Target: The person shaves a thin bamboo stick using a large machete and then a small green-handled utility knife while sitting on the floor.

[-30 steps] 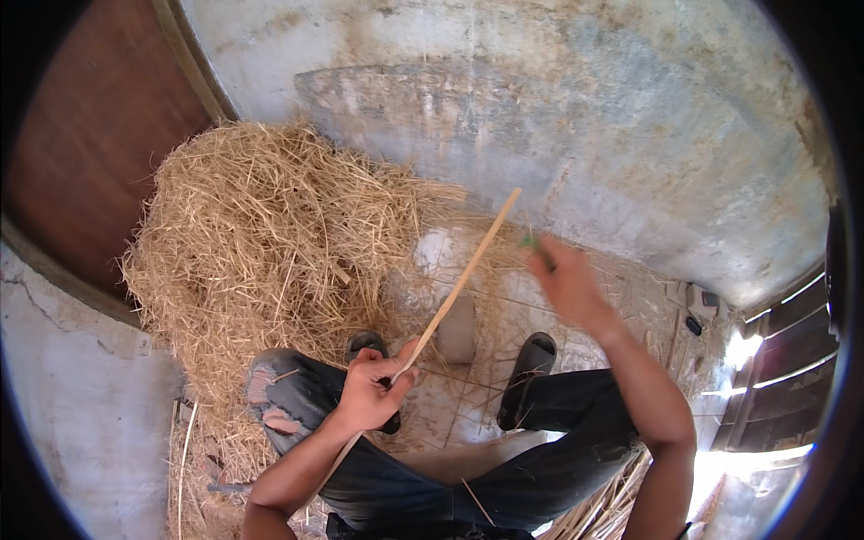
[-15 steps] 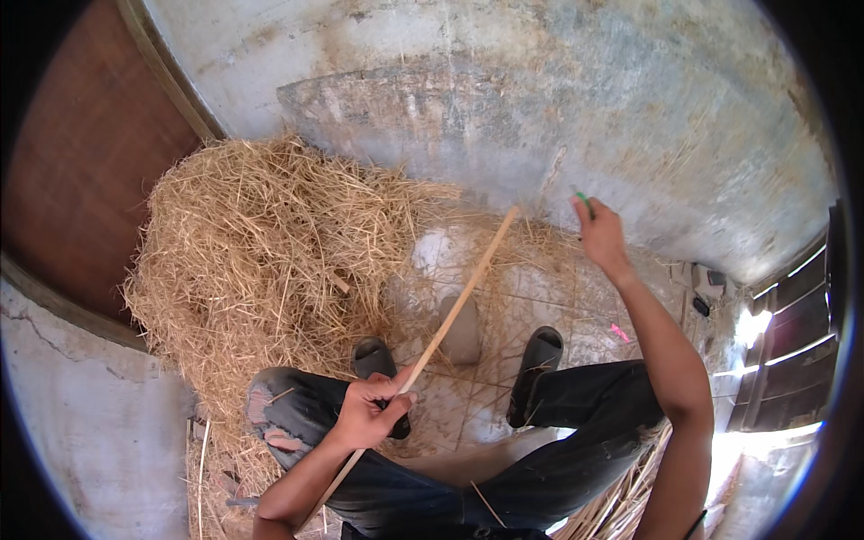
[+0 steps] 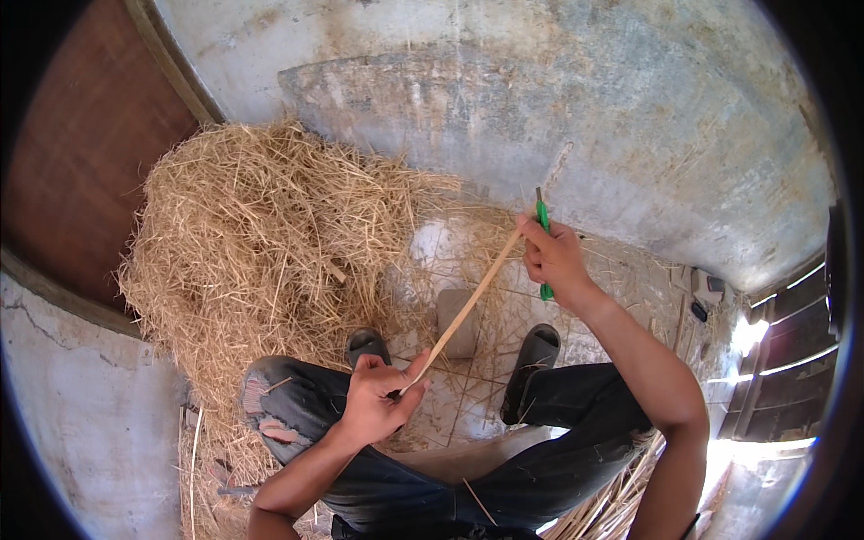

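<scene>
A long pale strip of wood or bamboo [image 3: 470,310] slants up and to the right between my hands. Its lower part lies in my left hand [image 3: 382,398], thumb and fingers closed on it above my left knee. At its far end my right hand [image 3: 553,263] grips a green-handled knife [image 3: 544,220], which stands nearly upright beside the strip. My right thumb and fingertips meet the strip's far end. Whether the blade touches the wood is too small to tell.
A large heap of straw-like shavings [image 3: 261,216] fills the left, against a brown panel [image 3: 90,126]. A grey block [image 3: 457,333] stands between my sandalled feet. Thin sticks [image 3: 621,499] lie low on the right. A stained wall [image 3: 630,108] rises ahead; small dark objects [image 3: 699,311] lie at right.
My right hand has come left and down with the knife, from apart near the wall to the strip's far end. The strip no longer shows below my left hand.
</scene>
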Motion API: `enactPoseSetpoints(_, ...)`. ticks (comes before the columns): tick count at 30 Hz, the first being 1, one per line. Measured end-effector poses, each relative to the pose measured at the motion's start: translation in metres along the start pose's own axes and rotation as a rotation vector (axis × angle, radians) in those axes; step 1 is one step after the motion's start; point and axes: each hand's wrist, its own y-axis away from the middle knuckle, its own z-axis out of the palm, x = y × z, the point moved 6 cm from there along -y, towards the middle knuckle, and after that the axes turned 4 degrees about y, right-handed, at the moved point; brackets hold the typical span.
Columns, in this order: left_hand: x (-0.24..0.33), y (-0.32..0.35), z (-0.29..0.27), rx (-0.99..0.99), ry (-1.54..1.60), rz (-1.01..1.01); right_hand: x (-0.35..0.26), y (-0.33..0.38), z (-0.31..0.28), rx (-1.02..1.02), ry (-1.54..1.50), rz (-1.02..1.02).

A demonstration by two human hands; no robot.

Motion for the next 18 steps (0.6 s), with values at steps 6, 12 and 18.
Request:
enactPoseSetpoints(6,0.006,-0.008,0.007,-0.052,0.319,-0.149,0.007,0.022,0.041,-0.177,0.016,0.019)
enactPoseSetpoints(12,-0.006,0.003,0.012,-0.043,0.565,-0.256,0.002,0.042,0.061,-0.231,0.124,-0.013)
enactPoseSetpoints(18,-0.007,0.002,0.01,-0.012,0.58,-0.231,0.005,0.059,0.081,-0.309,0.576,-0.204)
